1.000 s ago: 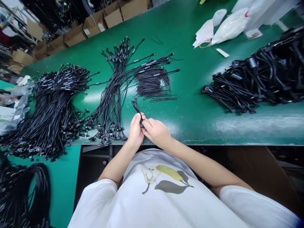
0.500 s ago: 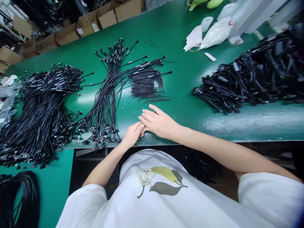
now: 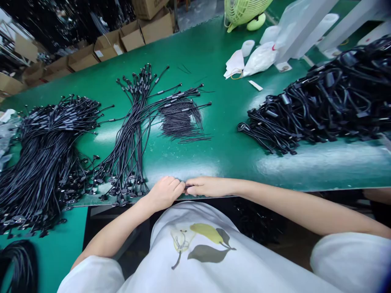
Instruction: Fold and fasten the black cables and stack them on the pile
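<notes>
My left hand is curled at the table's near edge, and my right hand reaches in from the right. Their fingertips meet over a small dark piece, mostly hidden and too small to name. Just left of my left hand lie the connector ends of a long bundle of black cables. Beyond my fingers is a tuft of short thin black wires. A larger bundle of black cables lies further left, and a heap of thicker black cables lies to the right.
The cables lie on a green workbench. White plastic bags, a white strip and a yellow-green fan stand at the far right. Cardboard boxes line the far side, and a black cable coil lies lower left.
The black cable loop held up a second ago no longer shows. My hands have dropped to the table edge, my right hand's spread fingers have closed, and the view has turned.
</notes>
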Demonstrator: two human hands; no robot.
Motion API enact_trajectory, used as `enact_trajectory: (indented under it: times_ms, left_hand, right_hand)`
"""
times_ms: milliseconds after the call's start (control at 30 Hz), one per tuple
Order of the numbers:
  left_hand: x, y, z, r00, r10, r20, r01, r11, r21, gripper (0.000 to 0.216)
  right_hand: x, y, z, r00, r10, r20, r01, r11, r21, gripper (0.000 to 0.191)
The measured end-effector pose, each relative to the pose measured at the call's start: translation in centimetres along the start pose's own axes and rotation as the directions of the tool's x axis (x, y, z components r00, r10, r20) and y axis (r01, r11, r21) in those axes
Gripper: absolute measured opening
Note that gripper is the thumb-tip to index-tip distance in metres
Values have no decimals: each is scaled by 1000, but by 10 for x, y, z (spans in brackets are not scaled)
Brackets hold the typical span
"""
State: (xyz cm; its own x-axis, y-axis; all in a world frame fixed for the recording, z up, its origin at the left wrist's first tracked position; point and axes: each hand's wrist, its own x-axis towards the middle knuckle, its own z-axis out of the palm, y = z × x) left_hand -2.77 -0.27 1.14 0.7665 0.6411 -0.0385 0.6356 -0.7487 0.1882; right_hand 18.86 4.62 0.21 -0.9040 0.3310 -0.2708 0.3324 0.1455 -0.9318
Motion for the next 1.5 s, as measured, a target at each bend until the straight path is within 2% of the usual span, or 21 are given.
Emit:
enact_trajectory:
  times_ms: [100,167,300,400,500,567,633,667,700,733,767,867,1000,1100,1133,1200,1267,1300,1400,1433,1500]
  left_hand:
    - [4,-1,0,995,-91,40,94,991,-98,33]
    - [7,-1,-2,981,-176,85,192,950,-246,35]
    - [10,-1,-4,945,-248,212,326,739,-589,27]
    - [11,3,4,907,-339,251,409,558,-722,23]
    - [10,4,14,855,-449,260,443,371,-816,30]
    - [10,3,18,797,-545,259,391,139,-910,35]
    - [12,2,17,731,-624,275,254,-126,-959,39]
    - [13,2,15,711,-642,286,178,-229,-957,40]
    - [14,2,12,705,-645,294,116,-305,-945,40]
    - [15,4,9,710,-637,300,75,-355,-932,40]
    - [15,5,6,720,-624,304,53,-387,-921,40]
    - [16,11,0,729,-611,310,18,-435,-900,40]
    - [19,15,0,715,-639,285,-51,-455,-889,39]
    - [28,19,-2,723,-636,268,-84,-466,-881,40]
    - [32,21,-3,728,-635,259,-97,-469,-878,42]
    - [39,24,-4,737,-634,236,-123,-469,-875,47]
    - [44,25,-2,737,-645,201,-136,-432,-891,48]
    - [44,25,-1,730,-659,179,-127,-388,-913,46]
    - [42,22,4,678,-731,77,-46,-147,-988,35]
    - [40,21,4,663,-747,33,-15,-57,-998,32]
    - [37,17,4,665,-746,-42,31,84,-996,31]
  right_hand:
    - [1,-3,7,984,79,-161,-117,964,-238,26]
    - [1,-6,11,965,28,-260,-159,851,-500,27]
    - [2,-8,15,976,-78,-201,-104,646,-756,23]
    - [1,-9,8,980,-61,-191,-103,666,-738,25]
    - [-4,-6,-20,977,-143,-156,27,814,-581,27]
    - [-8,5,-48,917,-199,-345,4,871,-492,27]
    - [-12,22,-75,744,-132,-655,-239,863,-445,24]
    - [-12,32,-86,641,-82,-763,-383,828,-410,22]
    - [-13,41,-95,575,-41,-817,-491,781,-384,19]
    - [-12,48,-101,560,-10,-828,-554,739,-383,16]
    - [-12,54,-105,579,10,-815,-578,710,-402,14]
    - [-14,60,-107,632,-14,-775,-560,683,-469,12]
    - [-24,49,-96,558,-90,-825,-535,721,-440,9]
    - [-25,33,-70,511,-46,-858,-380,884,-273,7]
    - [-23,26,-57,529,-10,-849,-278,943,-184,10]
    - [-15,13,-29,635,37,-771,-74,997,-13,19]
    - [-7,1,-3,725,11,-689,16,999,33,20]
    - [-4,-4,7,734,-21,-679,7,1000,-23,17]
    - [1,-15,21,678,-204,-706,-164,894,-416,18]
    - [1,-18,21,681,-292,-672,-216,797,-565,22]
    - [1,-24,15,739,-459,-493,-199,551,-811,30]
